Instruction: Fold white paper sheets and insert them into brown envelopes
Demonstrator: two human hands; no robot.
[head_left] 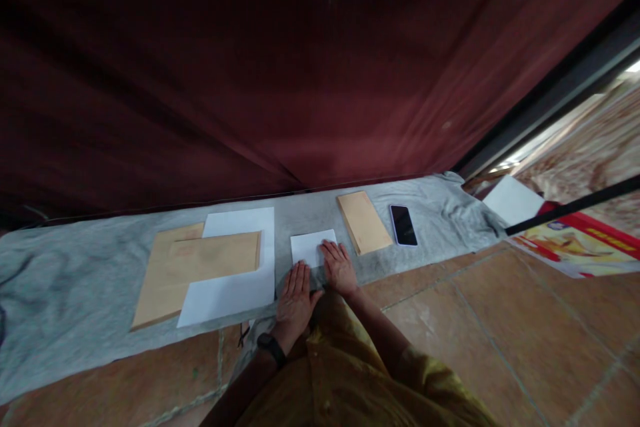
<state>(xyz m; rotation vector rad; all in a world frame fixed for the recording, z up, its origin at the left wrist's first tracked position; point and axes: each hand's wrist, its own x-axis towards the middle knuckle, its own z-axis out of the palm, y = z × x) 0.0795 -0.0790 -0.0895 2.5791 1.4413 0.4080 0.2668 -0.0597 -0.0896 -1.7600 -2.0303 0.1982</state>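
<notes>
A small white sheet of paper (309, 247), which looks folded, lies on the grey cloth right before me. My left hand (295, 297) rests flat with its fingertips on the sheet's near left edge, fingers stretched out. On its right side my right hand (340, 268) lies with fingers extended over the paper's edge. Neither hand grasps anything. To the right is a stack of brown envelopes (365, 221). Left of the hands, larger white sheets (225, 297) lie partly under a brown envelope (220, 253), which also overlaps a bigger brown envelope (155, 283).
A phone (403, 225) lies on the grey cloth (75, 267) beyond the envelope stack. Dark red fabric (300, 80) hangs behind the cloth. At right are a dark metal bar (575, 203) and a red and yellow printed box or sheet (585, 243). Tiled floor (475, 333) runs along the front.
</notes>
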